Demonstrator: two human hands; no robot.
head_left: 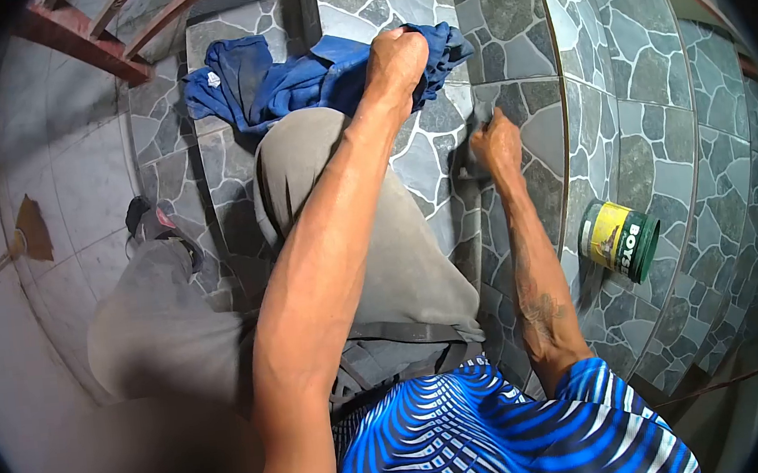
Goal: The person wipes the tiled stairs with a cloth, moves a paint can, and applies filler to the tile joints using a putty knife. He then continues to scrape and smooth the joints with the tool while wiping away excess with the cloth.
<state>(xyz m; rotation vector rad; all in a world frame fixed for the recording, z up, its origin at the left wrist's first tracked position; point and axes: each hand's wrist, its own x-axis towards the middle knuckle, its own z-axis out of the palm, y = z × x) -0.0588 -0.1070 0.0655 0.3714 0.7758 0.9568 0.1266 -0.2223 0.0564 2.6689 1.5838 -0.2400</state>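
A blue cloth (pixel 300 84) lies bunched across a stone-patterned tiled step (pixel 427 163), just beyond my knee. My left hand (pixel 398 59) is closed around the right part of this cloth. Farther right, my right hand (pixel 498 143) is closed low against the tiles, close to the step's edge. Something small and greyish shows at its fingertips, too indistinct to name. Part of the cloth is hidden behind my left hand and forearm.
A green and yellow bucket (pixel 619 241) stands on the tiles to the right. Red railings (pixel 95 40) cross the upper left. A broom head (pixel 32 230) lies on the pale floor at far left. My shoe (pixel 164 230) rests on a lower level.
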